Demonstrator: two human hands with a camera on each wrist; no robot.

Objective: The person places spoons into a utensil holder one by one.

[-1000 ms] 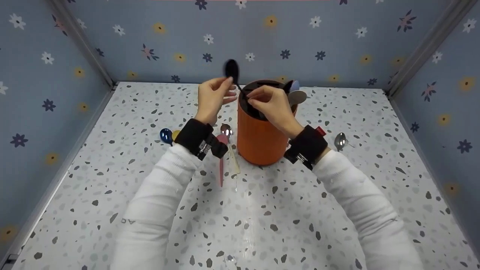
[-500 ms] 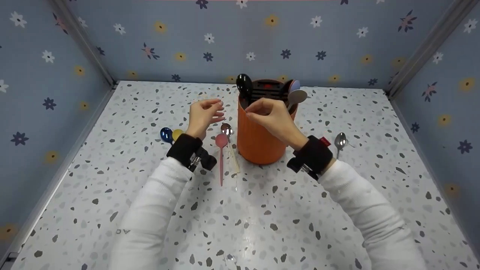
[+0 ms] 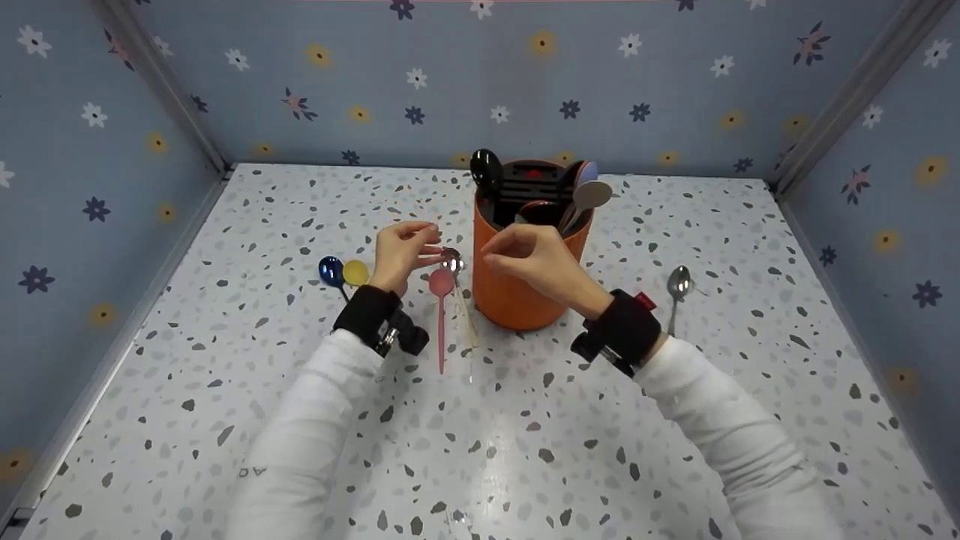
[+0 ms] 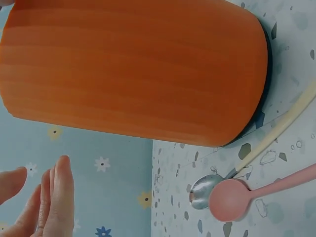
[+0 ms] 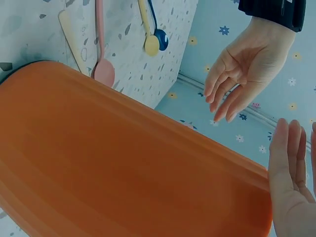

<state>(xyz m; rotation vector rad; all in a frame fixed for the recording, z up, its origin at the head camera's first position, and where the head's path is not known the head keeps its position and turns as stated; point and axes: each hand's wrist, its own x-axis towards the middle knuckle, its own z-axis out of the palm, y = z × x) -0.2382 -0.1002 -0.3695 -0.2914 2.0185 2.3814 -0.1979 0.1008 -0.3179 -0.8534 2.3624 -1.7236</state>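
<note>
An orange utensil holder (image 3: 517,289) with a black slotted inside stands at the back middle in the head view. A black spoon (image 3: 487,171) leans at its left rim, bowl up. A beige spoon (image 3: 592,195) and a lavender one (image 3: 587,173) stick up at its right. My left hand (image 3: 401,255) hovers left of the holder, holding nothing; in the left wrist view its fingers (image 4: 61,197) are fairly straight. My right hand (image 3: 540,262) is in front of the holder's rim, empty, its fingers (image 5: 280,148) extended in the right wrist view.
Left of the holder lie a pink spoon (image 3: 442,283), a silver-bowled spoon with a cream handle (image 3: 453,259), a yellow spoon (image 3: 355,273) and a blue spoon (image 3: 331,271). A silver spoon (image 3: 679,282) lies to the right. Flower-patterned walls (image 3: 457,45) surround the speckled table (image 3: 600,450).
The black spoon, pinched between both hands a second ago, now stands in the holder. Both hands have let go and drawn back toward the body, the left one also leftward.
</note>
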